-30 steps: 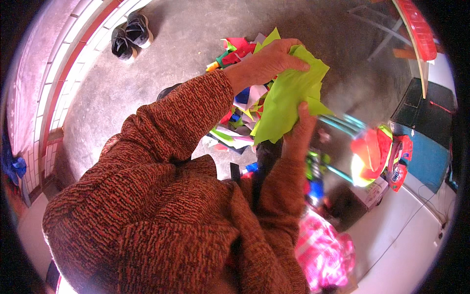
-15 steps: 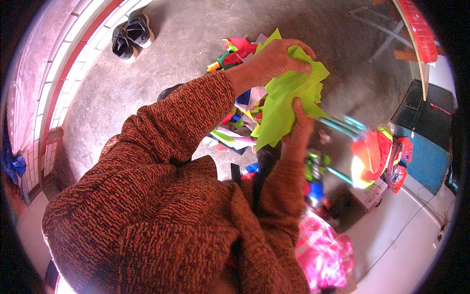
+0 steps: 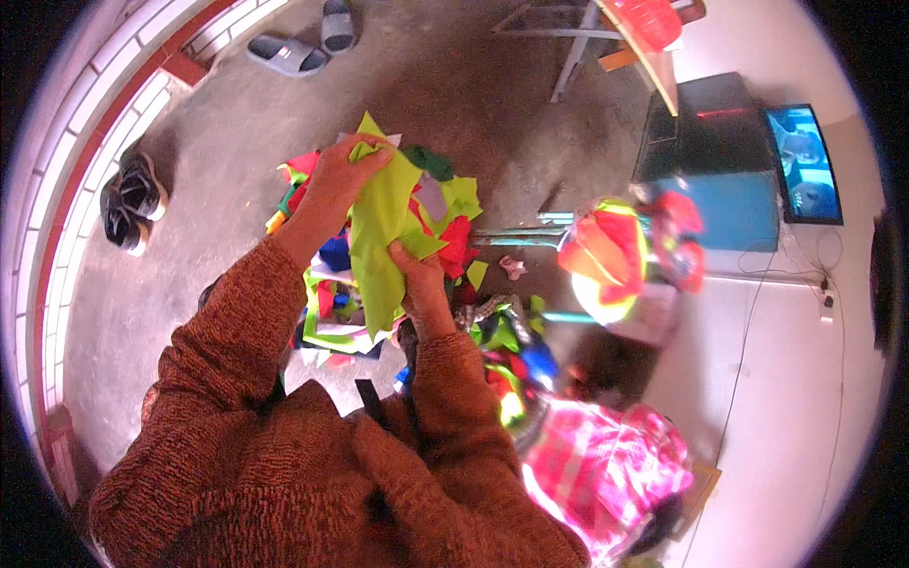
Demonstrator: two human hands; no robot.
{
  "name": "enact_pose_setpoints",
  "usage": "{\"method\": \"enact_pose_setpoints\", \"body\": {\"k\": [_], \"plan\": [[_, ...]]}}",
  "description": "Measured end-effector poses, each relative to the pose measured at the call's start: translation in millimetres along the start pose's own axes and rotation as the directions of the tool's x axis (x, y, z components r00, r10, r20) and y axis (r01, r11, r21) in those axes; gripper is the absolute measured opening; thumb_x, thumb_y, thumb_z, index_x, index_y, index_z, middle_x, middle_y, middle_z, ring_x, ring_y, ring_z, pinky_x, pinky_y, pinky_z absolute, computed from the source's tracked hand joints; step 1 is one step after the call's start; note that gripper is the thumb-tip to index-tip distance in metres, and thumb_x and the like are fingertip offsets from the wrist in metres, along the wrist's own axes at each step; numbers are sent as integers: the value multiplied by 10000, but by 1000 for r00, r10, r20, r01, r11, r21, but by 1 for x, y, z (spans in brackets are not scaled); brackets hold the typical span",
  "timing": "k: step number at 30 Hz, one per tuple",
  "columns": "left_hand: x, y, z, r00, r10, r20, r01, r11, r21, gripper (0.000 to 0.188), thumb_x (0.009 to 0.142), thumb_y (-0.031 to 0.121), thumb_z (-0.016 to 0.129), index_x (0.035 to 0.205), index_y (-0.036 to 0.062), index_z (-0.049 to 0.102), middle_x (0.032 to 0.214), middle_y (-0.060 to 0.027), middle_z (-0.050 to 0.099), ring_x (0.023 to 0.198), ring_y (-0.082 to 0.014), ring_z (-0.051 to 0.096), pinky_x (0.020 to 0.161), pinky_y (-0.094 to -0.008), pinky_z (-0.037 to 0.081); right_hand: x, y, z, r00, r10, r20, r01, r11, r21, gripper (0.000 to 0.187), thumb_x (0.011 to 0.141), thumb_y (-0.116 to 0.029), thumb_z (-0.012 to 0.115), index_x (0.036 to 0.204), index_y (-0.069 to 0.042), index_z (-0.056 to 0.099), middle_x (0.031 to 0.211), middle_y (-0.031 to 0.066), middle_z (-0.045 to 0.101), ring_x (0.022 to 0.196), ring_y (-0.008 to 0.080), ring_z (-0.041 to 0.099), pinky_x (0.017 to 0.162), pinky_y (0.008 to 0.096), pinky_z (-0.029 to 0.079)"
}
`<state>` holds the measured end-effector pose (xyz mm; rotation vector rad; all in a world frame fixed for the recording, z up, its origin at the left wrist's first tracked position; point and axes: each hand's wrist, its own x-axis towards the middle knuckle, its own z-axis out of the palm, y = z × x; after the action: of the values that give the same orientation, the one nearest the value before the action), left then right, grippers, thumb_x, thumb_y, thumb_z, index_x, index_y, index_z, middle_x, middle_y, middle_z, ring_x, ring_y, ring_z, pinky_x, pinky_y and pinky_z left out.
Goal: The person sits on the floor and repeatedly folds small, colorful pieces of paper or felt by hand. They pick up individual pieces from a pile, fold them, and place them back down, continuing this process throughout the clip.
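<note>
Both of my hands hold up a lime-green piece of cloth [image 3: 377, 251] with pointed, uneven edges. My left hand [image 3: 343, 178] is closed on its upper part, thumb and fingers pinching the edge. Lower down on the right, my right hand [image 3: 423, 289] grips the cloth with the thumb lying over its face. Beneath and around the hands, a heap of coloured cloth scraps [image 3: 457, 244] in red, green, blue, white and lime lies on the floor, partly hidden by the hands and the held cloth.
A stool with turquoise legs [image 3: 521, 237] stands right of the heap, with an orange-and-yellow bundle [image 3: 606, 256] by it. Pink checked fabric [image 3: 606, 464] is at lower right. Black shoes [image 3: 133, 204] and grey slippers [image 3: 287, 57] rest on the floor. A lit screen [image 3: 805, 161] stands far right.
The view has swung to the right, so the scene sits further left and the slippers and screen now show. Both hands still hold the lime-green cloth.
</note>
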<state>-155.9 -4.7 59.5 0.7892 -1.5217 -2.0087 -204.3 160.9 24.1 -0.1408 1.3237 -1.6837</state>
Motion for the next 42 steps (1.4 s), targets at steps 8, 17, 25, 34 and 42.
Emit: {"method": "enact_pose_setpoints", "body": {"k": [8, 17, 25, 34, 42], "plan": [[-2, 5, 6, 999, 37, -24, -34, 991, 129, 241, 857, 273, 577, 947, 50, 605, 850, -29, 601, 780, -115, 563, 695, -253, 455, -7, 4, -5, 998, 27, 61, -37, 984, 175, 503, 836, -108, 611, 1290, -98, 394, 1156, 66, 545, 981, 224, 576, 793, 374, 506], [8, -13, -2, 996, 24, 84, -17, 996, -84, 263, 907, 306, 502, 879, 58, 586, 720, 7, 546, 641, -68, 499, 569, -213, 402, -40, -21, 2, 976, -169, -137, 192, 966, 174, 429, 893, -179, 548, 1288, -82, 411, 1193, 82, 534, 1022, 230, 568, 836, 388, 491], [8, -18, 0, 993, 6, 118, 12, 989, -149, 258, 911, 285, 505, 811, 55, 564, 648, -10, 549, 522, -75, 470, 482, -214, 371, -85, -46, -73, 857, -361, -368, 441, 883, 163, 465, 915, -240, 522, 1317, -66, 364, 1235, 113, 504, 1068, 272, 540, 877, 410, 475], [5, -23, -7, 981, -36, 192, 37, 999, 3, 276, 894, 331, 505, 830, 73, 582, 692, -4, 565, 565, -87, 496, 524, -234, 400, -216, -88, -217, 690, -509, -514, 571, 819, -44, 389, 921, -269, 464, 1179, 23, 472, 1110, 151, 572, 964, 248, 577, 831, 389, 491], [-2, -16, 0, 963, -88, 253, 105, 993, -56, 239, 883, 285, 533, 878, 53, 587, 728, -22, 589, 580, -87, 512, 563, -230, 435, -318, -106, -270, 296, -469, -832, 404, 851, -335, 426, 877, -330, 559, 1156, -11, 511, 1028, 143, 602, 886, 247, 602, 738, 382, 525]]}}
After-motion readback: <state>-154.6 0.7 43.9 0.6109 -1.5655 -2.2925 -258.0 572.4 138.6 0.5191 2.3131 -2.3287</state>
